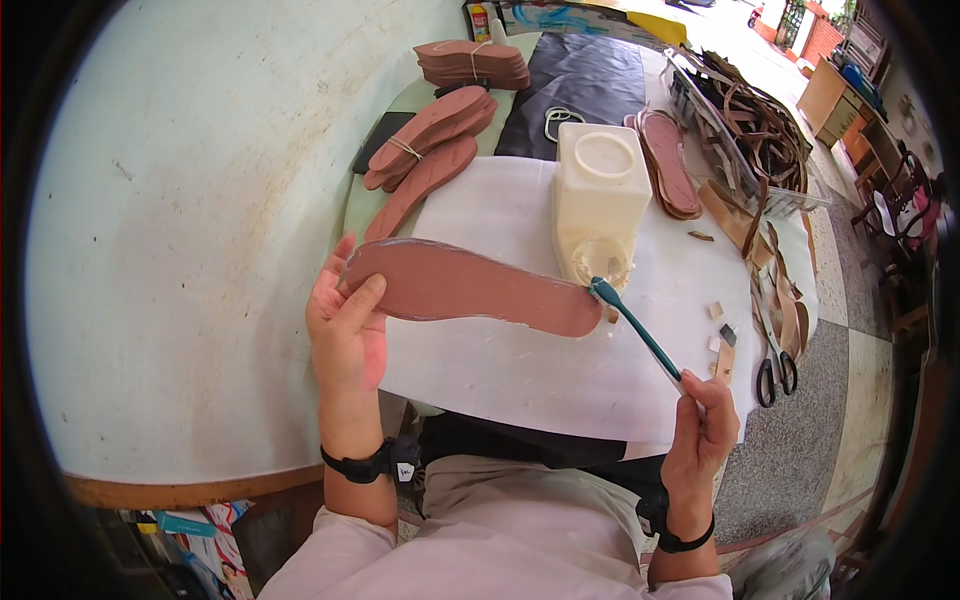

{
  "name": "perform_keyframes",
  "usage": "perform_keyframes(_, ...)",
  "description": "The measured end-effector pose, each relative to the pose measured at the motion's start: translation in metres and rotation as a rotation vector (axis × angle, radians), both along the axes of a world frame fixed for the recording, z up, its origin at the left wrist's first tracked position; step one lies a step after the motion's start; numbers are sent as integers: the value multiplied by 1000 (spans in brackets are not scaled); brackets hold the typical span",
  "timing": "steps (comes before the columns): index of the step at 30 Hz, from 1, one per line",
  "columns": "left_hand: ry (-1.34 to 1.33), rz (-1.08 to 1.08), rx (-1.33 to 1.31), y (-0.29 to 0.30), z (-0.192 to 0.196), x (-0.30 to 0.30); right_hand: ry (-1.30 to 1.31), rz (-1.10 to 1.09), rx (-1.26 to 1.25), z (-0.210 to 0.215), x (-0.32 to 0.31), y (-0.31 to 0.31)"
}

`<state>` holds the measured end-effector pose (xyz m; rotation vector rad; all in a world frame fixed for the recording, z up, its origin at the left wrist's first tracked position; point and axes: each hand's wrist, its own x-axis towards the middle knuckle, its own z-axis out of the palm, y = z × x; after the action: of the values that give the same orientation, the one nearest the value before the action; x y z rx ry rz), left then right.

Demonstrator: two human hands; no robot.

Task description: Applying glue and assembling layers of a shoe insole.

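My left hand [348, 318] pinches the wide end of a reddish-brown insole [470, 288], thumb on top and fingers beneath, holding it above the white sheet. A pale wet-looking line runs along parts of its edge. In my right hand [700, 425] is a teal toothbrush [645, 335], held by its handle. The brush head meets or nearly meets the narrow end of the insole. Just behind it stands a cream plastic glue container [604, 180], whose open, crusted mouth [603, 262] faces me.
Bundled insoles [430, 140] lie at the back left, and more insoles [668, 165] right of the container. A clear bin [715, 120] holds brown leather strips [755, 110]. Scissors [775, 365] and small scraps [722, 335] lie near the right table edge. A white sheet [480, 370] covers the table.
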<state>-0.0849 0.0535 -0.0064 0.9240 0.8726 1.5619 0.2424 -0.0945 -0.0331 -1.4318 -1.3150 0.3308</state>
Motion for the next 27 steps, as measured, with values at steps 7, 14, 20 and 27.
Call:
perform_keyframes(7,-186,-78,-126,7,-8,-4,-42,38,92,-9,-1,0)
perform_keyframes(14,-254,-115,-188,8,-14,-3,-1,46,89,-15,-5,-5)
perform_keyframes(20,-285,-137,-192,8,-16,-1,117,120,-5,-26,-2,-20)
perform_keyframes(27,-320,-118,-219,6,-16,12,24,82,129,-28,-11,-13)
